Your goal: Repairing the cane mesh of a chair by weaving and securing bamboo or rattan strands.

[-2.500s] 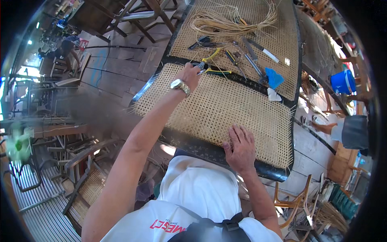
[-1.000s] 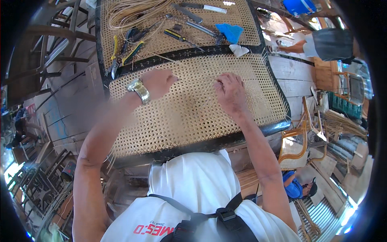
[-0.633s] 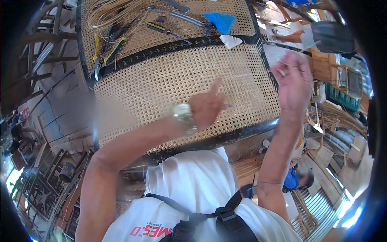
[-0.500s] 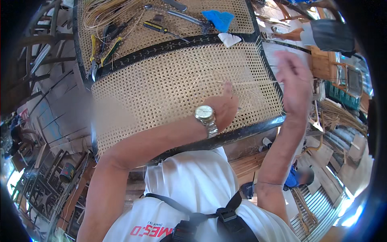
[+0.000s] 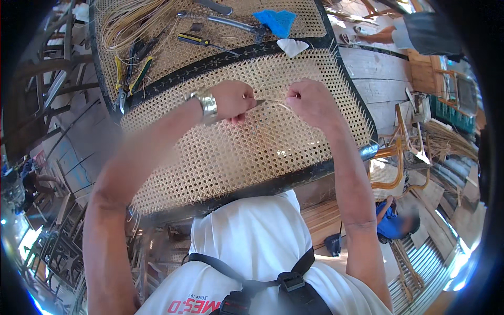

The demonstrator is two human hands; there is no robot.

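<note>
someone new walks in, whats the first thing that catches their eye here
Probably the woven cane panel, black-edged, across the middle, with the left hand gripping a pointed tool over it and the right hand closed at a pale strand. Next, perhaps, the bright blue piece near the top, with a white piece just below it, and the yellow-handled pliers at upper left.

I'm in a furniture workshop. Evidence: in front of me, woven cane panels (image 5: 299,160) in a black frame (image 5: 294,184), with a coil of cane strands (image 5: 122,27), pliers (image 5: 123,92), screwdriver (image 5: 193,39) and hammer (image 5: 231,25) lying on them. To my right: a curved-frame wooden chair (image 5: 386,175) and a heap of thin strips (image 5: 446,139). Plank floor (image 5: 374,65).
</note>
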